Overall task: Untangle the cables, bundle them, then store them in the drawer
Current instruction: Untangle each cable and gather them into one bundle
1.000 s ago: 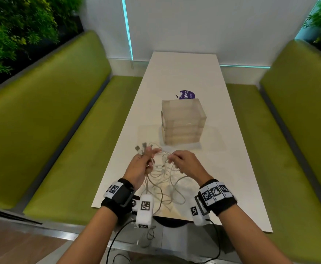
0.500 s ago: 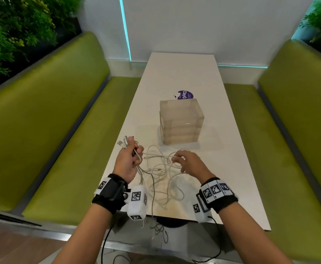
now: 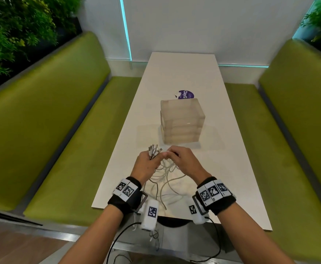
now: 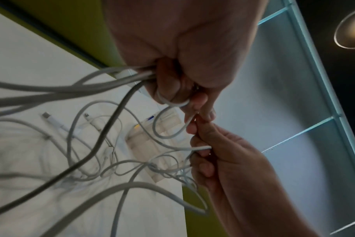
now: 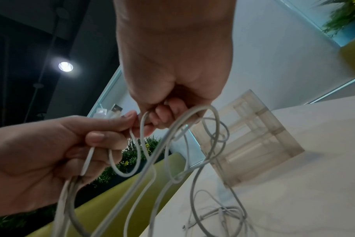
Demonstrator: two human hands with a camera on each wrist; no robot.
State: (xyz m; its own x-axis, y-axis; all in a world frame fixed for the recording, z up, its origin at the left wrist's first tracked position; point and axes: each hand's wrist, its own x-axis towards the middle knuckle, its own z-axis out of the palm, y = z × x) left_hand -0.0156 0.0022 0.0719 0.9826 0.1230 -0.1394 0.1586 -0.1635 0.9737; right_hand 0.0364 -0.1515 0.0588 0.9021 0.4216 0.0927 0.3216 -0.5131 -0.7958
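1. The white cables (image 3: 162,174) hang in loose crossing loops from both hands down to the tabletop (image 3: 182,73) near its near edge, with a strand or two trailing over that edge. Half a second ago the hands were apart with the strands stretched between them; now they meet, so another end is probably being fed into the gathered bunch and the untangling is only partly done.
2. The cables look thin, rubbery and of mixed thickness (one is greyer than the rest), and several plugs lie loose on the tabletop in the left wrist view.
3. The left hand (image 3: 146,165) has its fingers curled tight around a cluster of connector ends (image 3: 153,151), which stick up out of the fist.
4. The right hand (image 3: 182,161) pinches a single strand between thumb and fingers, touching the left hand's fingertips; its other fingers curl over further loops.
5. The translucent drawer unit (image 3: 182,123) stands on the tabletop just beyond the hands, all drawers closed as far as I can tell, so storing is not yet begun.
6. A purple sticker (image 3: 186,94) lies behind it, and green benches (image 3: 64,141) flank the tabletop's long edges.
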